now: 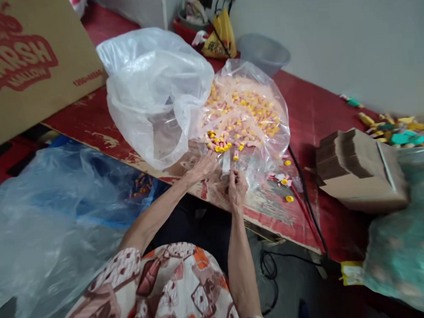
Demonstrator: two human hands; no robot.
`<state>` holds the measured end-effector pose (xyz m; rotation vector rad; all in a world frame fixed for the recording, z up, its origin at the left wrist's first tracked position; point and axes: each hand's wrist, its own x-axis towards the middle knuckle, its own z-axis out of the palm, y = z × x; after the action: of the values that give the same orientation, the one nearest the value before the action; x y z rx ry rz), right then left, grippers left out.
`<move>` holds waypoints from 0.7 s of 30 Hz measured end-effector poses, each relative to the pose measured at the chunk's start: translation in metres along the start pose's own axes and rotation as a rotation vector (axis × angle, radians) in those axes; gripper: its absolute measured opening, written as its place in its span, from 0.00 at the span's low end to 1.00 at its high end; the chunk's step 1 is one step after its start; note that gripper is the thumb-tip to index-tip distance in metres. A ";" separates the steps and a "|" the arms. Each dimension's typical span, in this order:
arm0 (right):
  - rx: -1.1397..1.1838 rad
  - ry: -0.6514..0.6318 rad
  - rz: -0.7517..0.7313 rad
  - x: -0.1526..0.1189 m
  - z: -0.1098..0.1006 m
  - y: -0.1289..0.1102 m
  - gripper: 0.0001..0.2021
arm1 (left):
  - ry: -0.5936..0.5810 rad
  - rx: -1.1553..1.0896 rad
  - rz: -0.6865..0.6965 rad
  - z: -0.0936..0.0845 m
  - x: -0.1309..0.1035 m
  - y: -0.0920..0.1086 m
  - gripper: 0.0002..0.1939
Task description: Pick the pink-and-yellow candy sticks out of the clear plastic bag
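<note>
A clear plastic bag (284,110) lies on the table, filled with small pink pieces with yellow ends. Several loose yellow-ended pieces (220,143) sit at its near side. My left hand (203,167) reaches to these loose pieces, fingers stretched forward and partly blurred. Close beside it, my right hand (237,186) is curled at the near edge of the bag; whatever its fingers pinch is too small to make out. Between the hands lies a narrow whitish strip (226,163). One yellow-ended piece (236,155) lies just beyond my right fingertips.
A large translucent bag (148,76) stands left of the filled one. Cartons stand left (30,104) and right, the latter a stack of folded cardboard (362,177). A grey basin (264,51) is behind. A black cable (305,196) crosses the red table (325,122). Blue-lined plastic (90,187) hangs lower left.
</note>
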<state>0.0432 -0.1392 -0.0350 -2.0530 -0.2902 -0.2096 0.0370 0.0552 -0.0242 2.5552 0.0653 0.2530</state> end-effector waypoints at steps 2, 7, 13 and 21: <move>-0.040 0.112 0.012 -0.002 0.001 0.000 0.25 | 0.051 -0.028 0.048 -0.002 -0.014 0.000 0.20; -0.107 0.194 0.019 -0.002 0.000 0.005 0.22 | 0.200 -0.045 0.059 -0.006 -0.043 0.007 0.20; -0.074 0.095 0.056 -0.001 -0.001 0.005 0.21 | 0.146 -0.044 0.098 0.000 -0.040 0.015 0.11; -0.043 0.104 0.029 -0.001 0.000 0.002 0.23 | 0.127 -0.011 0.112 0.003 -0.038 0.027 0.12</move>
<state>0.0426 -0.1401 -0.0376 -2.0800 -0.1937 -0.3061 0.0006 0.0268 -0.0184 2.5332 -0.0316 0.4580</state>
